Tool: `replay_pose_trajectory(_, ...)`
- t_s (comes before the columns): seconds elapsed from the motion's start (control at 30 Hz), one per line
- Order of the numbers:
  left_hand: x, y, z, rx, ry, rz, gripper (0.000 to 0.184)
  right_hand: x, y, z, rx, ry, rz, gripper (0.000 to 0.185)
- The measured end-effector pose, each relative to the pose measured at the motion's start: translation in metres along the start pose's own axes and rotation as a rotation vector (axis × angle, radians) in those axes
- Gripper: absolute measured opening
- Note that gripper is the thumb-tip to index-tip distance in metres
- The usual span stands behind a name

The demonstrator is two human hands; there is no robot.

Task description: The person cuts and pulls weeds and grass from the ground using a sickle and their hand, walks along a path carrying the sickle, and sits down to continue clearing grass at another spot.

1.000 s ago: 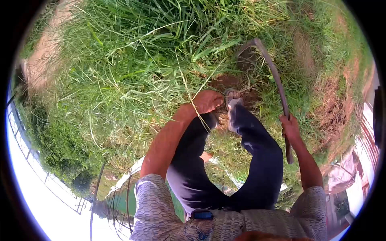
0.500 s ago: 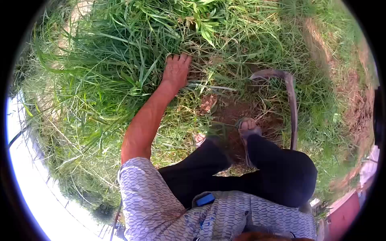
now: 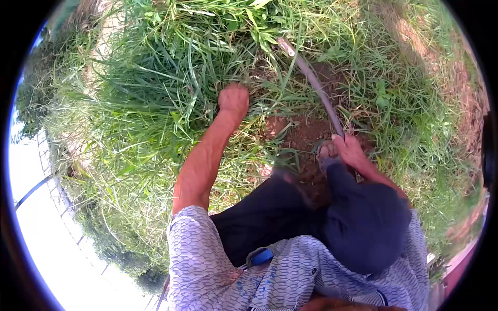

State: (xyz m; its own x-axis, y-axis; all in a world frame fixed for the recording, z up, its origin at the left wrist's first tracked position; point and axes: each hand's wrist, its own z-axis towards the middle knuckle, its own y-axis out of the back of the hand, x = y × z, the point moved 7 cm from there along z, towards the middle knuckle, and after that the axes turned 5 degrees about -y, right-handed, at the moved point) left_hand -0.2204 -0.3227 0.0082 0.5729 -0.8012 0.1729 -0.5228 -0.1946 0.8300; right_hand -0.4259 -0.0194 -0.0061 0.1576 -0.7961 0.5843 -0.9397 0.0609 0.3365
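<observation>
My left hand (image 3: 234, 99) is closed at the base of a clump of long green grass (image 3: 155, 83), its fingers curled around the stems. My right hand (image 3: 348, 147) grips the lower end of a long, dark handled tool (image 3: 317, 87). The handle runs up and to the left from my fist, and its far end lies in the grass to the upper right of my left hand. The curved blade seen earlier cannot be made out now.
My bare toes (image 3: 327, 151) show beside my right hand, next to a patch of brown soil (image 3: 306, 136). My bent knees in dark trousers (image 3: 363, 223) are below. Shorter grass spreads to the right, and a pale dirt strip (image 3: 106, 36) lies at upper left.
My left hand has reached from near my feet into the grass and closed there. My right hand has come forward into view, and the tool has swung left towards the clump.
</observation>
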Motion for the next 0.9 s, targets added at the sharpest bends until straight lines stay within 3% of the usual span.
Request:
replay_pose_trajectory(0.07,-0.001,0.002,-0.005,0.006,-0.009,0.004,0.025,-0.021,0.011,-0.013,0.014,0.035,-0.028,0.043)
replay_pose_trajectory(0.2,-0.005,0.002,-0.007,0.067,-0.012,-0.024,0.022,-0.044,0.026,-0.023,0.156,-0.221,0.051,0.043)
replay_pose_trajectory(0.27,-0.009,0.010,-0.012,-0.048,-0.033,0.034,0.021,-0.027,0.023,-0.024,0.205,-0.314,0.151,0.043)
replay_pose_trajectory(0.33,-0.007,0.006,-0.013,-0.091,-0.032,0.021,0.019,0.038,0.026,-0.009,0.136,-0.240,0.098,0.044)
replay_pose_trajectory(0.4,-0.003,0.012,-0.013,-0.152,-0.035,0.022,0.018,0.006,0.005,0.004,0.088,-0.125,-0.032,0.043)
replay_pose_trajectory(0.47,-0.001,0.005,-0.011,-0.026,-0.007,-0.001,0.014,-0.006,0.000,-0.016,-0.041,0.073,-0.025,0.041)
replay_pose_trajectory(0.53,-0.001,0.002,-0.014,-0.025,-0.056,-0.021,0.014,0.004,0.005,-0.021,-0.042,0.011,-0.072,0.039)
replay_pose_trajectory(0.6,-0.003,-0.002,-0.013,-0.020,-0.107,-0.040,0.014,0.010,0.004,-0.009,0.183,-0.144,0.156,0.038)
replay_pose_trajectory(0.63,-0.004,-0.001,-0.015,-0.067,-0.081,-0.060,0.013,0.019,0.009,-0.005,0.191,-0.156,0.155,0.038)
replay_pose_trajectory(0.73,-0.002,0.003,-0.017,-0.088,-0.046,-0.066,0.013,0.041,0.028,0.013,0.123,-0.237,0.304,0.037)
replay_pose_trajectory(0.8,-0.002,0.001,-0.018,-0.060,-0.037,-0.064,0.013,0.041,0.050,0.020,-0.083,-0.215,0.535,0.039)
replay_pose_trajectory(0.87,-0.001,0.001,-0.017,-0.025,-0.041,-0.149,0.017,0.013,0.048,0.019,-0.089,-0.260,0.487,0.039)
replay_pose_trajectory(0.9,0.000,-0.001,-0.018,-0.085,-0.045,-0.155,0.016,-0.015,0.028,0.015,-0.068,-0.150,0.124,0.041)
